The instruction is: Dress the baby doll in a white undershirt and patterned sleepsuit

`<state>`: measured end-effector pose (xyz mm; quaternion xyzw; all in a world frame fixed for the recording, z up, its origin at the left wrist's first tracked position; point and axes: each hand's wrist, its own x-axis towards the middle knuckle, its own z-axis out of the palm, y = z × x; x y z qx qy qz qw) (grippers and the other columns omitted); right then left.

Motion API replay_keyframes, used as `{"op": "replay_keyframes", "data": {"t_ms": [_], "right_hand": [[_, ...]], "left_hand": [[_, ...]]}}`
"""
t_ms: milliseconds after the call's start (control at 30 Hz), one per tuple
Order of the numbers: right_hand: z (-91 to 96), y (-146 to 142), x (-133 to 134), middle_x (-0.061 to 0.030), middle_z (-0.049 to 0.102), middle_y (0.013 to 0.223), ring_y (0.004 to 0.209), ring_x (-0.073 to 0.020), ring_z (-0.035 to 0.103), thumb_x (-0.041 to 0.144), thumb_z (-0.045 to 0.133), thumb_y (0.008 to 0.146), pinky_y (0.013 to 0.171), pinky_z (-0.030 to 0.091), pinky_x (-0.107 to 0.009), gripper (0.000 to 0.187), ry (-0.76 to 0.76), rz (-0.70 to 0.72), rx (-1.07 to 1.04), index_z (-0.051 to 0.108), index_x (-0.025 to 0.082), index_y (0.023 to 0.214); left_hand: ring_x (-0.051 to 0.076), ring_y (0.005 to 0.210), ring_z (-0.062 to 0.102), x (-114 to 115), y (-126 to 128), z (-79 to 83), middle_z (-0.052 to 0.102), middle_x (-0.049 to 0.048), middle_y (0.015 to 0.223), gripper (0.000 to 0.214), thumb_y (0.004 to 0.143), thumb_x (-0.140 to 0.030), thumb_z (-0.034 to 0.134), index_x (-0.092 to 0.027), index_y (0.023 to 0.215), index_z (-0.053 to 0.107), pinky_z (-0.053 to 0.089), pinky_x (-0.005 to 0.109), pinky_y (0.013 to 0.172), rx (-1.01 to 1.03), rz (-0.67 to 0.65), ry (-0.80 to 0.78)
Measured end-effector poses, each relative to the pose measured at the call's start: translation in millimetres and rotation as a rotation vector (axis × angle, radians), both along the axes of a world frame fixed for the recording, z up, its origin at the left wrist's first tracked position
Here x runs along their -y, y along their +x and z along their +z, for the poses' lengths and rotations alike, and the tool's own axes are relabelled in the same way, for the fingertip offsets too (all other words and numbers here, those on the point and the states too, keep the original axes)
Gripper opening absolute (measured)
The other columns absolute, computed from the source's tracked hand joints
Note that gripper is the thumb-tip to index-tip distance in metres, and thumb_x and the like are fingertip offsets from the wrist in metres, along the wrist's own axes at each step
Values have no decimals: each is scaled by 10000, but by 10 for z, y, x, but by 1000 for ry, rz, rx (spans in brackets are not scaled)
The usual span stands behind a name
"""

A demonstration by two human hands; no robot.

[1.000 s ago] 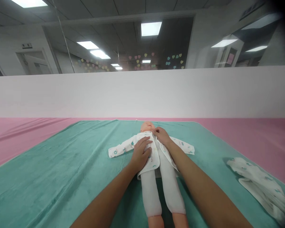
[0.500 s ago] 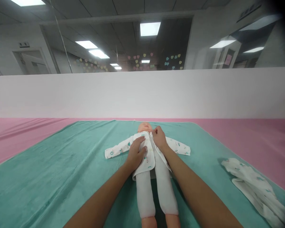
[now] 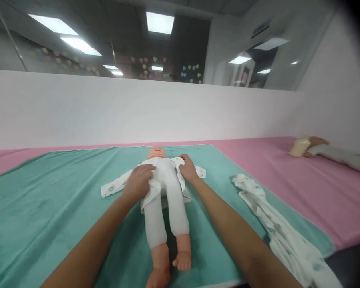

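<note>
A baby doll (image 3: 164, 176) with a white cloth body lies on its back, head away from me. It wears a white printed baby shirt (image 3: 116, 185), spread open at the front so the chest shows. My left hand (image 3: 140, 180), somewhat blurred, is closed on the front panel at the doll's left-of-view side. The other front panel is pinched in my right hand (image 3: 188, 167), beside the doll's chest. Both shirt sleeves stretch out sideways, the right one partly hidden behind my right hand.
Under the doll is a teal blanket (image 3: 68, 224) over a pink sheet (image 3: 257, 156). White printed clothing (image 3: 275, 220) lies crumpled at the right. Farther right, a doll-like limb in pale cloth (image 3: 332, 152) rests by the white wall (image 3: 122, 112).
The shirt front, which covered the chest, has been drawn apart to both sides. My left hand has moved outward with its panel. The view has swung right.
</note>
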<state>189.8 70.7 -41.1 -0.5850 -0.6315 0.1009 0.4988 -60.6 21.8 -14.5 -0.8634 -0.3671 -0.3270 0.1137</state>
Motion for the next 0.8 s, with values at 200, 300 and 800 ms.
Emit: {"op": "replay_keyframes", "data": {"t_ms": [200, 300, 800], "right_hand": [[5, 1149, 972, -119, 497, 1116, 1007, -232, 472, 77, 371, 659, 855, 364, -369, 420, -40, -375, 129, 492, 158, 1053], [83, 1436, 1502, -80, 528, 1107, 1010, -230, 480, 167, 401, 743, 806, 379, -352, 313, -175, -370, 410, 516, 208, 1031], [965, 1657, 2850, -73, 571, 838, 848, -231, 524, 308, 524, 756, 765, 376, -365, 119, -496, -53, 806, 578, 202, 744]], "left_hand": [[272, 1095, 491, -90, -1451, -220, 596, 60, 1140, 305, 764, -246, 395, -175, 969, 610, 391, 410, 921, -12, 511, -203], [290, 976, 556, -46, -1851, -300, 629, 56, 1065, 237, 757, -245, 366, -203, 802, 595, 453, 404, 821, 66, 617, -361], [253, 1013, 534, 372, -1161, -118, 599, 56, 1083, 282, 800, -279, 348, -208, 943, 580, 415, 365, 859, 252, 276, -287]]}}
